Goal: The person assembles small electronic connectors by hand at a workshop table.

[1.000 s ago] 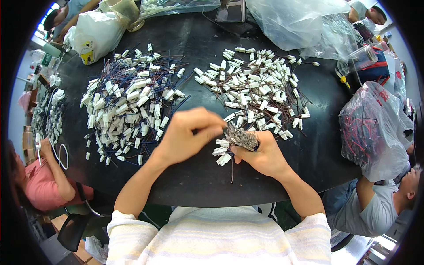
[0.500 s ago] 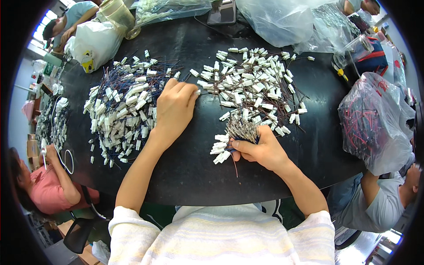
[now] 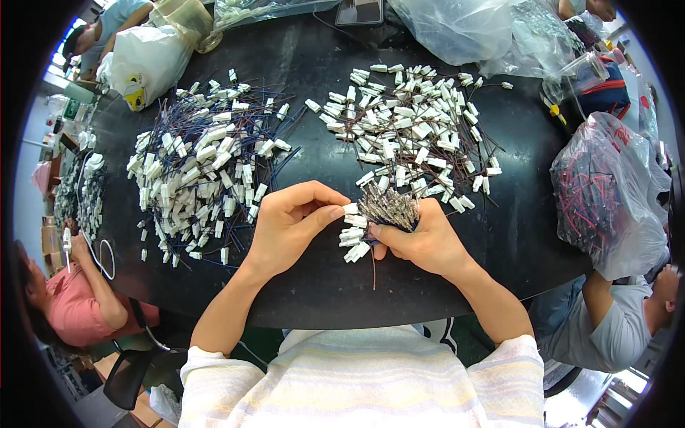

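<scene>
My right hand (image 3: 424, 239) is closed round a bundle of wires (image 3: 389, 207), whose bare metal ends point up and away from me. Several white connectors (image 3: 354, 240) stick out at the bundle's left side. There, my left hand (image 3: 296, 221) pinches one small white connector (image 3: 349, 209) between thumb and fingertips, right beside the bundle. Beyond my hands lie two heaps of wires with white connectors: a left heap (image 3: 203, 160) with dark blue wires and a right heap (image 3: 414, 128) with brownish ones.
A clear bag of red and dark wires (image 3: 589, 192) stands at the right edge of the black table (image 3: 285, 299). White and clear plastic bags (image 3: 457, 28) line the far side, near a dark flat device (image 3: 359, 12). Co-workers sit left, right and at the back.
My left hand has come from the gap between the heaps toward me and right, bringing a white connector to the bundle. My right hand stays about where it was.
</scene>
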Motion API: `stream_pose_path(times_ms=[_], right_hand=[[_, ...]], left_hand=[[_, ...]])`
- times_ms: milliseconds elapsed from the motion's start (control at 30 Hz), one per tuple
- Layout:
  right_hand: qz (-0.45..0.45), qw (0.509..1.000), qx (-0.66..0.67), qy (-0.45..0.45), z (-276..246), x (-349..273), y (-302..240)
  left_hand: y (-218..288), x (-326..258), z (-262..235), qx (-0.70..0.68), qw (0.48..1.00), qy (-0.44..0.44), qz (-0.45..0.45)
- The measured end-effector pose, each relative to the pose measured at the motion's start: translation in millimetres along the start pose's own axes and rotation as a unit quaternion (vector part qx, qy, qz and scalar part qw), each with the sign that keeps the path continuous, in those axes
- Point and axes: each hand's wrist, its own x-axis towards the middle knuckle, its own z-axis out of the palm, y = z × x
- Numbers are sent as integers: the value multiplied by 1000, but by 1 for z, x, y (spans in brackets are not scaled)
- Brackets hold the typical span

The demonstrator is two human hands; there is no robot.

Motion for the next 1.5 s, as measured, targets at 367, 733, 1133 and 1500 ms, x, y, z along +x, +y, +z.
stream_pose_path(times_ms=[367, 733, 1133, 1500], right_hand=[[-43, 995, -81, 32, 2, -2, 5], [-37, 996, -55, 55, 0, 0, 4], [-97, 992, -59, 55, 1, 1, 11], [69, 992, 99, 39, -4, 0, 4]], left_hand=[[4, -4, 0, 54, 998, 19, 24], [-3, -6, 1, 138, 987, 16, 77], [-8, -4, 12, 239, 942, 3, 235], [-15, -1, 14, 246, 924, 30, 290]])
